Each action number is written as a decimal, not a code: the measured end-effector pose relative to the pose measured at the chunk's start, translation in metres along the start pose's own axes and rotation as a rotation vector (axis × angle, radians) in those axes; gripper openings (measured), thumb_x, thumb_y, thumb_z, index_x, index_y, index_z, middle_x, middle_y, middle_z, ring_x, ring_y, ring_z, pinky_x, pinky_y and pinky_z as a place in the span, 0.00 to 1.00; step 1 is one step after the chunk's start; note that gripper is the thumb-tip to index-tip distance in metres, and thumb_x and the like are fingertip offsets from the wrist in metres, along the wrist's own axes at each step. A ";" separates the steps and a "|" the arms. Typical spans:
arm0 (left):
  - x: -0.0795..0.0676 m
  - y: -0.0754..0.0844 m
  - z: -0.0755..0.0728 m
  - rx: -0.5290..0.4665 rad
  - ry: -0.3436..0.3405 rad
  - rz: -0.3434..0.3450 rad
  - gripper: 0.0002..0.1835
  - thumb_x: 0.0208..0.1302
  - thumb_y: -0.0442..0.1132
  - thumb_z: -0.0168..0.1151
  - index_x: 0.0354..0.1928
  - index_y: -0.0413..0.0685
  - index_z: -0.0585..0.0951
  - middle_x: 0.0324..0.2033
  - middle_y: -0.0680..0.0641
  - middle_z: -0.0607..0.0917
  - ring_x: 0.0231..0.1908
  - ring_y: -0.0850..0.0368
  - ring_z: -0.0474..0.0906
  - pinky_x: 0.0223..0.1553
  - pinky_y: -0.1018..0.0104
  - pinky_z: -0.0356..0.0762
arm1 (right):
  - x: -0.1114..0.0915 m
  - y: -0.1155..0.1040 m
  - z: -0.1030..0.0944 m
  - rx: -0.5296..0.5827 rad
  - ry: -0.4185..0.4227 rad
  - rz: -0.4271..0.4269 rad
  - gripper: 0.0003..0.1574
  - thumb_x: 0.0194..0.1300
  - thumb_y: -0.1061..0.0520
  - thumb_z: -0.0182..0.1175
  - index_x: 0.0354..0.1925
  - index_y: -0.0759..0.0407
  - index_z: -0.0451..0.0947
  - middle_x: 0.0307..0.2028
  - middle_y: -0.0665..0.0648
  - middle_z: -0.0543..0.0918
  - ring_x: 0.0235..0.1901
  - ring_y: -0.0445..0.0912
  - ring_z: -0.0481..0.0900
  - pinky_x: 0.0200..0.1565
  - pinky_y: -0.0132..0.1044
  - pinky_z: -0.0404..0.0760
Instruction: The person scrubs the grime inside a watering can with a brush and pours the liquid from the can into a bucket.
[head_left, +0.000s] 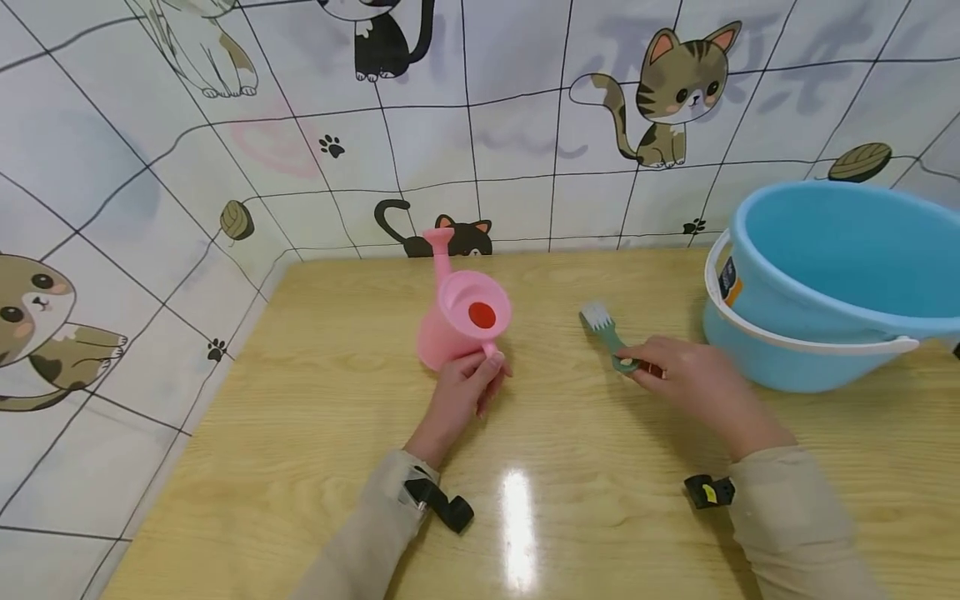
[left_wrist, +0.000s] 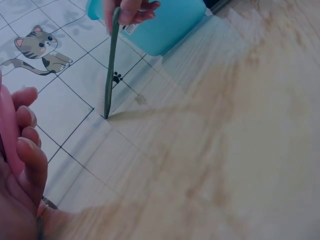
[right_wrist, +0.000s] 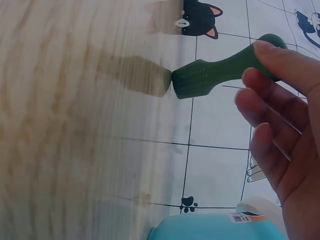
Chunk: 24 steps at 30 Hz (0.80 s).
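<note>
A pink toy watering can (head_left: pixel 442 340) stands on the table at the left of the head view, its spout toward the back wall. Inside its opening a red-orange round patch (head_left: pixel 482 315) shows. My left hand (head_left: pixel 457 390) grips the can's handle on the near side. To the right, my right hand (head_left: pixel 686 373) pinches a small green brush (head_left: pixel 609 335) by the end of its handle. White bristles (head_left: pixel 597 315) face up and away from me. In the right wrist view the brush head's tip is right at the table surface, above its shadow.
Two nested light blue buckets (head_left: pixel 795 354) with a white handle (head_left: pixel 810 330) stand at the right, just beyond my right hand. A wall covering (head_left: pixel 517 150) printed with cats borders the wooden table (head_left: pixel 360 350) at the back and left.
</note>
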<state>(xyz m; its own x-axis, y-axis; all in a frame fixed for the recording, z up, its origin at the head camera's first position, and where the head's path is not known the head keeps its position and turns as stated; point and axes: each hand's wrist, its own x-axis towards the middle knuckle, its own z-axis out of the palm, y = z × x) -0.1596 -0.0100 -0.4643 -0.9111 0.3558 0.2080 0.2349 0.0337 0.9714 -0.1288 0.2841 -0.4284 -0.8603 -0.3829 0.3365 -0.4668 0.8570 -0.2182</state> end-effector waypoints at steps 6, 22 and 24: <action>-0.002 -0.005 -0.003 -0.003 -0.010 0.001 0.18 0.66 0.46 0.49 0.33 0.35 0.78 0.17 0.36 0.69 0.12 0.49 0.60 0.08 0.63 0.62 | 0.001 -0.002 0.006 0.061 -0.088 0.125 0.14 0.54 0.56 0.63 0.42 0.49 0.77 0.25 0.44 0.77 0.24 0.38 0.71 0.25 0.34 0.69; -0.002 -0.019 -0.005 0.002 -0.001 -0.013 0.16 0.65 0.46 0.51 0.33 0.41 0.80 0.18 0.41 0.70 0.12 0.53 0.60 0.09 0.64 0.63 | 0.001 -0.004 0.011 0.153 -0.177 0.211 0.12 0.57 0.53 0.61 0.42 0.48 0.74 0.27 0.45 0.76 0.28 0.40 0.72 0.28 0.35 0.70; -0.002 -0.027 -0.005 0.002 0.009 -0.016 0.16 0.64 0.48 0.52 0.33 0.42 0.80 0.17 0.42 0.70 0.12 0.52 0.60 0.09 0.64 0.63 | 0.001 -0.005 0.014 0.166 -0.214 0.213 0.13 0.57 0.54 0.61 0.42 0.48 0.73 0.27 0.45 0.76 0.28 0.40 0.72 0.28 0.35 0.70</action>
<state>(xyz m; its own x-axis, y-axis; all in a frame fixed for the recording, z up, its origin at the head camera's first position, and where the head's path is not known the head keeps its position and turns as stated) -0.1658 -0.0161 -0.4903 -0.9177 0.3470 0.1937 0.2212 0.0410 0.9744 -0.1306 0.2748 -0.4393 -0.9572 -0.2805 0.0716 -0.2843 0.8644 -0.4148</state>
